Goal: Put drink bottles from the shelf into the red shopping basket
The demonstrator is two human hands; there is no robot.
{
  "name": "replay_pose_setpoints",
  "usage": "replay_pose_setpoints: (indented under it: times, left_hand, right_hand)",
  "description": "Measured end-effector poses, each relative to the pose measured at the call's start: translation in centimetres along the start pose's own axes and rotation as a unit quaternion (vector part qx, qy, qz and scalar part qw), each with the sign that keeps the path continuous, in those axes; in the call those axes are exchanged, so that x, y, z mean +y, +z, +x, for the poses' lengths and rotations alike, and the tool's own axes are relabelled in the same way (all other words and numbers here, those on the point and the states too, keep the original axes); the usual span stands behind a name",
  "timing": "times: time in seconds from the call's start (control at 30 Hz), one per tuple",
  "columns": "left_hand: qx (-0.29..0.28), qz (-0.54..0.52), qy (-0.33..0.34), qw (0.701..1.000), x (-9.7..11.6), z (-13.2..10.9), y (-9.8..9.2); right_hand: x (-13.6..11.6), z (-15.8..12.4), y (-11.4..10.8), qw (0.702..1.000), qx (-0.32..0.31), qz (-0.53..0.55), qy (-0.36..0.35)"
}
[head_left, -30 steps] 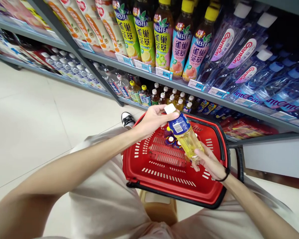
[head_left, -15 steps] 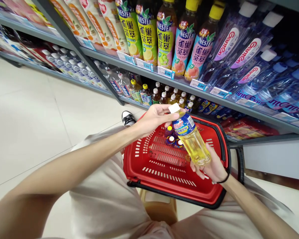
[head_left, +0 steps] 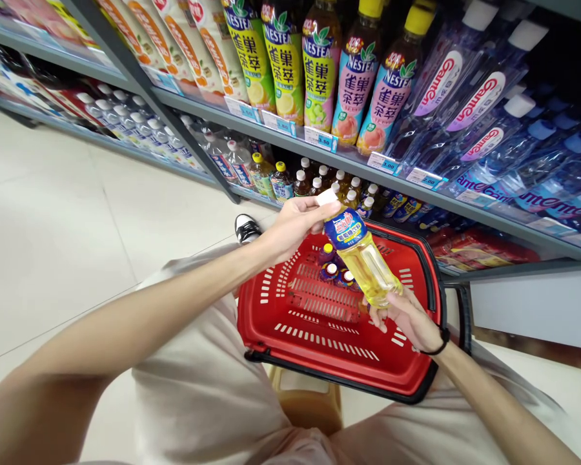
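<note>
A clear drink bottle (head_left: 365,261) with yellow liquid, a blue label and a white cap is held tilted above the red shopping basket (head_left: 266,352). The fingers of my left hand (head_left: 297,223) close around its neck, just under the cap. At the bottle's base, my right hand (head_left: 409,316) grips it with thumb and fingers; a black band circles that wrist. Inside the basket, several small bottles (head_left: 330,270) with white or yellow caps stand near the back. The held bottle hides part of the basket's inside.
Upright tea bottles (head_left: 283,64) line the shelf ahead, with large clear water bottles (head_left: 474,103) to their right. Shorter bottles (head_left: 351,190) fill the lower shelf behind the basket. The shelf edge (head_left: 300,132) carries price tags. A shoe (head_left: 246,229) rests on the floor left of the basket.
The bottle has shifted slightly left and turned, so its label front faces me more. Both hands have moved with it, and my right hand now wraps closer around the base.
</note>
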State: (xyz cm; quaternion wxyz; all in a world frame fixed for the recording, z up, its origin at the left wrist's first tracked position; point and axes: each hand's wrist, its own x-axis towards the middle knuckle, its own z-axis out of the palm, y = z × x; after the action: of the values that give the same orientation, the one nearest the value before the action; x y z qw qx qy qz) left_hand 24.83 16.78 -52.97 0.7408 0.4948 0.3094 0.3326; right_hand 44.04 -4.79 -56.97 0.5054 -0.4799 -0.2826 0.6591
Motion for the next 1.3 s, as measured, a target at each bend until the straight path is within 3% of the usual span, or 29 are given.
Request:
replay_pose_setpoints:
  times: [0.3,0.6,0.9,1.13,1.3]
  left_hand:
    - [-0.008,0.019,-0.014,1.000,0.0,-0.1,-0.1]
    - [-0.028,0.008,-0.005,1.000,0.3,-0.5,0.1]
    - [-0.035,0.009,0.003,0.999,-0.1,-0.5,0.0]
    - [-0.035,-0.004,0.002,0.999,-0.2,-0.6,0.2]
    - [-0.052,-0.058,-0.013,0.997,-0.1,-0.6,0.3]
  right_hand:
    - [-0.3,-0.3,0.5,0.998,-0.058,0.012,0.017]
    - [-0.2,-0.1,0.0,0.997,-0.002,0.050,0.067]
    - [0.0,0.1,-0.5,0.989,-0.013,0.086,0.122]
    - [0.4,0.0,-0.8,0.990,0.007,0.070,0.118]
    - [-0.1,-0.2,0.2,0.999,0.037,0.018,0.027]
